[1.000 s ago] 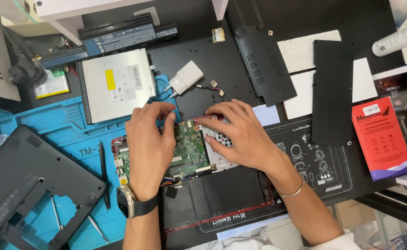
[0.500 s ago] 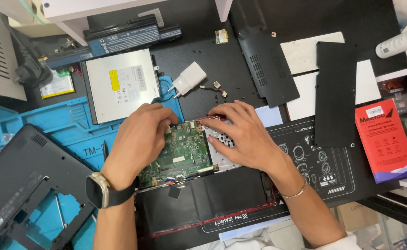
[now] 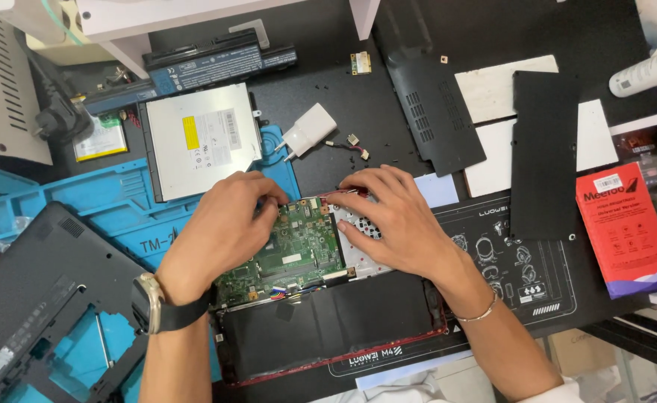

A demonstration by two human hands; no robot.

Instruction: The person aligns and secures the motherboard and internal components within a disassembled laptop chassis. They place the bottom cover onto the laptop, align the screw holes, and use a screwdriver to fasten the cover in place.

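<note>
The green circuit board (image 3: 287, 250) lies in the middle of the dark surface (image 3: 343, 127), inside an opened laptop, just above a long black battery (image 3: 328, 328). The left hand (image 3: 224, 227) rests on the board's upper left part, fingers curled down at its top edge; whether the grip pinches anything cannot be told, since the fingertips are hidden. The right hand (image 3: 396, 220) lies flat over the silver metal part (image 3: 358, 242) just right of the board, fingers spread and loose, fingertips touching thin red wires (image 3: 336, 194) at the top edge.

Things crowd in close. Just above the left hand sits a silver disc drive (image 3: 201, 138) on a blue mat (image 3: 67, 209), and above that a long black battery pack (image 3: 216, 63). A white charger plug (image 3: 310, 128) lies just above the hands, with a small loose connector (image 3: 355, 142) beside it. To the right, a ribbed black cover (image 3: 437, 112) and a flat black panel (image 3: 543, 153) lie well apart from the hands, and a red box (image 3: 627, 227) stands near the right edge (partly over the surface's rim). A black laptop shell (image 3: 37, 313) fills the lower left corner, near the left forearm.

Open room is only the bare dark strip between charger and ribbed cover.
</note>
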